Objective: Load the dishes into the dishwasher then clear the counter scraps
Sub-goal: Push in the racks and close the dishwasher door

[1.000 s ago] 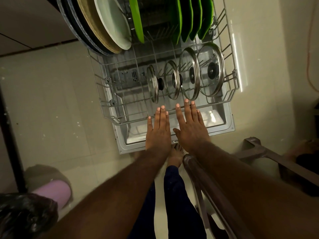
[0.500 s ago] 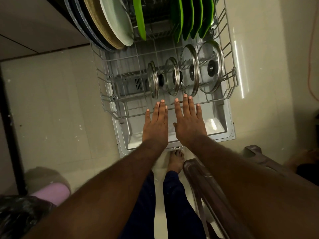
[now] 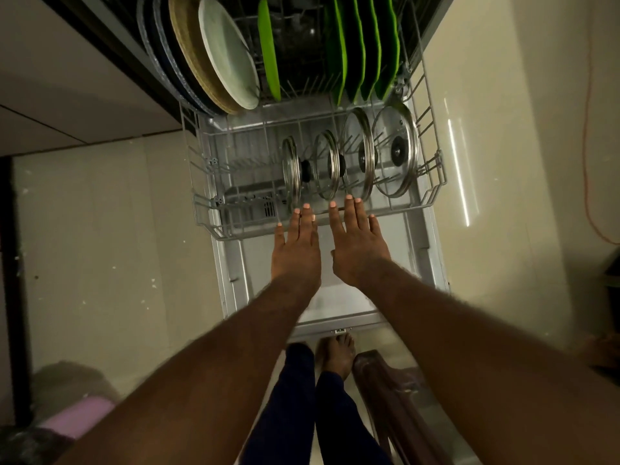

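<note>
The dishwasher's lower rack point(image 3: 204, 209) is pulled part way out over the open door point(image 3: 422, 260). Several glass pot lids point(image 3: 396, 152) stand upright in its front row. Behind them stand round plates point(image 3: 224, 55) on the left and green plates point(image 3: 355, 45) on the right. My left hand point(image 3: 295, 253) and my right hand point(image 3: 357, 246) lie flat side by side, fingers straight, fingertips on the rack's front rail. Neither hand holds anything.
A brown chair point(image 3: 392, 397) stands by my right leg at the bottom. A black bag point(image 3: 23, 444) and a pink roll point(image 3: 80, 417) lie at the bottom left. Pale floor tiles spread on both sides of the door. A foot point(image 3: 335, 357) stands just before the door's edge.
Both hands have pushed forward with the rack, which has slid farther into the dishwasher. More of the bare door now shows behind the hands.
</note>
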